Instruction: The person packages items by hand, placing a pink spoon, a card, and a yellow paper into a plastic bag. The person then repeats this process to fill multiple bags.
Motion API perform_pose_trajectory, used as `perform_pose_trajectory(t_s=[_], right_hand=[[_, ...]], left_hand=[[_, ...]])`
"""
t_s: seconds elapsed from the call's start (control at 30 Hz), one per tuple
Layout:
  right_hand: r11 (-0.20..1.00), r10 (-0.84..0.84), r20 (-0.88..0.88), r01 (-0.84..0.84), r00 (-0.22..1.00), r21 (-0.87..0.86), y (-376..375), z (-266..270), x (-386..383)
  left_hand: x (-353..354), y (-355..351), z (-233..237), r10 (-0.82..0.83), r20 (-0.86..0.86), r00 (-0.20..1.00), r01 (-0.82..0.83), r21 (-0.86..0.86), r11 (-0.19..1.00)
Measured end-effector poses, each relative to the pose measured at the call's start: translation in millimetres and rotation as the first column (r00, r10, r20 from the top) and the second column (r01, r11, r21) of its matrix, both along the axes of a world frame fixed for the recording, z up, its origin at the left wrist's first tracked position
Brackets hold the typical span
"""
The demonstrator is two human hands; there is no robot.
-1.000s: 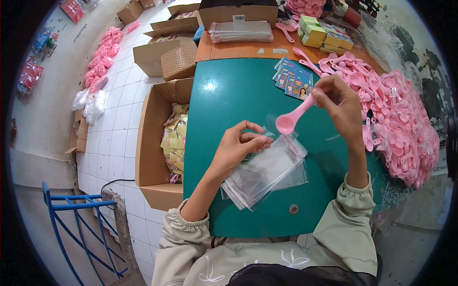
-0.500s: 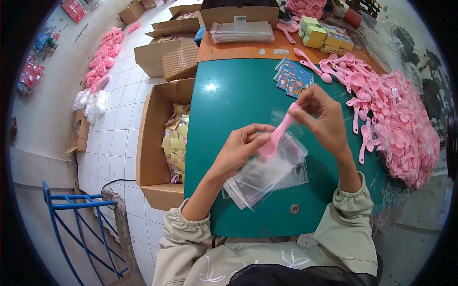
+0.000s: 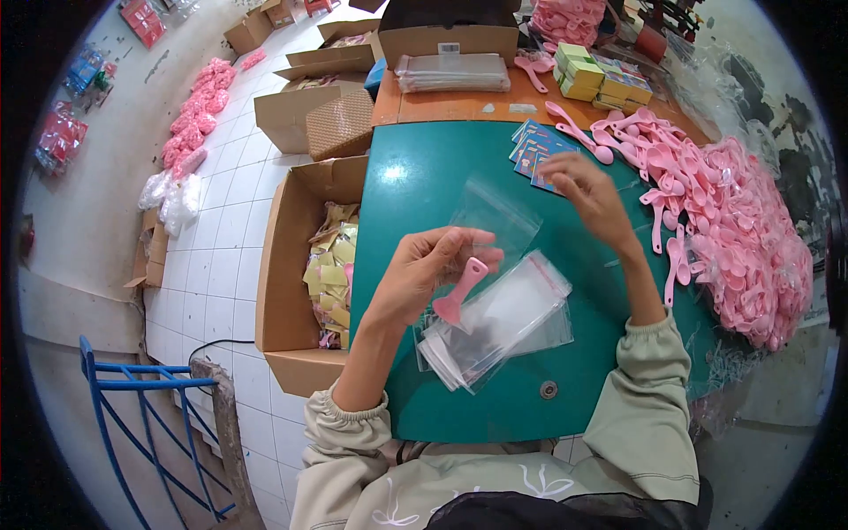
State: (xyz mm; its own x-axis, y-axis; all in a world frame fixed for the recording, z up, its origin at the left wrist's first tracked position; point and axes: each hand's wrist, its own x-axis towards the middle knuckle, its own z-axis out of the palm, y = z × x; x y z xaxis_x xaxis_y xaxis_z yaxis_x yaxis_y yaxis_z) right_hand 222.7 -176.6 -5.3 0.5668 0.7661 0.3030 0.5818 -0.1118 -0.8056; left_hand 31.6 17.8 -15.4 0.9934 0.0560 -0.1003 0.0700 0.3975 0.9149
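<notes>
My left hand (image 3: pixel 422 265) is closed, with a pink plastic spoon (image 3: pixel 461 291) held below its fingers, the bowl end pointing down and to the left. A clear plastic bag (image 3: pixel 505 215) sticks out past the same fingertips and seems to be held with it. Beneath lies a loose stack of clear bags (image 3: pixel 512 309) on the green tabletop. My right hand (image 3: pixel 590 196) is over the fanned blue printed cards (image 3: pixel 530 146), its fingers bent and apart, with nothing visible in them. Whether it touches a card is hard to see.
A large heap of pink spoons (image 3: pixel 742 238), partly bagged, covers the table's right side. Small yellow boxes (image 3: pixel 579 75) and a stack of clear packaging (image 3: pixel 452 73) sit at the back. Left of the table stands a cardboard box (image 3: pixel 287 256) holding yellowish packets.
My right hand has let go of the spoon and moved up to the cards. My left hand now holds the spoon, shifted slightly left, with the clear bag spread out beyond its fingers.
</notes>
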Motion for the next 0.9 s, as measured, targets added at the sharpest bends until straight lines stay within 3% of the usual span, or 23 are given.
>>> perform_pose_trajectory(t_s=[0.03, 0.1, 0.2, 0.3, 0.4, 0.43, 0.53, 0.67, 0.7, 0.8, 0.9], right_hand=[[0.967, -0.22, 0.193, 0.24, 0.956, -0.09, -7.7, -16.7, 21.1], [0.882, -0.333, 0.664, 0.469, 0.67, -0.031, -31.8, -69.1, 63.3], [0.871, -0.28, 0.665, 0.475, 0.693, -0.128, -42.7, -67.6, 64.1], [0.863, -0.318, 0.4, 0.437, 0.859, -0.252, -43.9, -57.1, 65.3], [0.942, -0.288, 0.016, 0.286, 0.958, -0.176, -40.3, -29.9, 55.3], [0.971, -0.236, -0.082, 0.231, 0.968, -0.065, -34.2, -12.7, 42.6], [0.996, -0.058, -0.252, 0.075, 0.966, 0.057, -19.2, 35.2, 3.9], [0.998, 0.034, -0.163, -0.025, 0.986, 0.056, -8.4, 49.2, -31.0], [1.0, 0.002, -0.026, -0.001, 1.0, 0.007, -5.5, 52.7, -36.6], [0.984, 0.021, 0.145, 0.006, 0.989, -0.181, -4.0, 62.1, -47.9], [0.985, 0.051, 0.112, -0.031, 0.992, -0.171, -2.4, 65.1, -58.5]], left_hand=[[-0.9, 1.4, 0.3, 0.006, 0.021, 1.0, -0.006, 0.007, 1.0], [-2.1, 2.0, 1.0, -0.016, 0.02, 1.0, 0.016, 0.0, 1.0], [-1.3, 2.8, 3.4, -0.038, 0.004, 0.999, 0.038, 0.004, 0.999], [2.4, 8.2, 12.4, -0.083, -0.035, 0.996, 0.087, 0.126, 0.988], [16.0, 14.6, 26.8, -0.114, -0.076, 0.991, 0.131, 0.29, 0.948], [20.3, 16.4, 29.3, -0.116, -0.087, 0.989, 0.139, 0.34, 0.93], [27.6, 19.8, 24.9, -0.141, -0.064, 0.988, 0.154, 0.309, 0.939], [25.9, 19.8, 17.7, -0.153, -0.064, 0.986, 0.165, 0.278, 0.946], [24.6, 17.2, 18.5, -0.144, -0.072, 0.987, 0.158, 0.28, 0.947], [22.7, 10.7, 16.5, -0.178, -0.025, 0.984, 0.174, 0.374, 0.911], [24.3, 5.6, 11.4, -0.227, -0.048, 0.973, 0.225, 0.433, 0.873]])
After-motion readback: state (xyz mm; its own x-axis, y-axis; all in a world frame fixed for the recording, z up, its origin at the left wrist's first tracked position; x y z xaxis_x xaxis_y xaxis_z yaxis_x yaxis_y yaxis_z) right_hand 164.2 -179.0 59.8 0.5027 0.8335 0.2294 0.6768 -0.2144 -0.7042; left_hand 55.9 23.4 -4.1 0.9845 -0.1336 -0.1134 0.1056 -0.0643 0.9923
